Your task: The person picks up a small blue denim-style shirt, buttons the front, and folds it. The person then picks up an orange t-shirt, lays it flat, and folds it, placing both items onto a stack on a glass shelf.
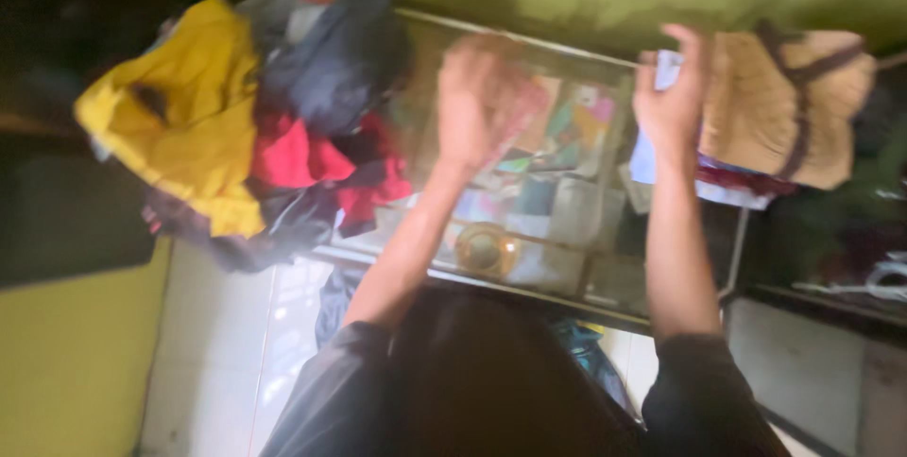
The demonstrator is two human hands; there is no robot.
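My left hand (477,103) is raised over a glass-topped table (529,282). It is blurred and its fingers look curled, with nothing clearly in them. My right hand (673,88) is further right, thumb and fingers pinched on a pale blue-white cloth (644,162) that lies at the table's right end. A tan cloth piece with dark brown straps (779,103) sits just right of that hand, on top of darker red fabric (732,178). Both dark sleeves enter from the bottom of the view.
A heap of clothes covers the table's left end: yellow (194,112), dark blue-grey (335,55) and red (298,159). Colourful papers (557,136) and a round amber glass dish (484,251) show through the glass. White floor tiles (227,344) lie below, yellow-green walls around.
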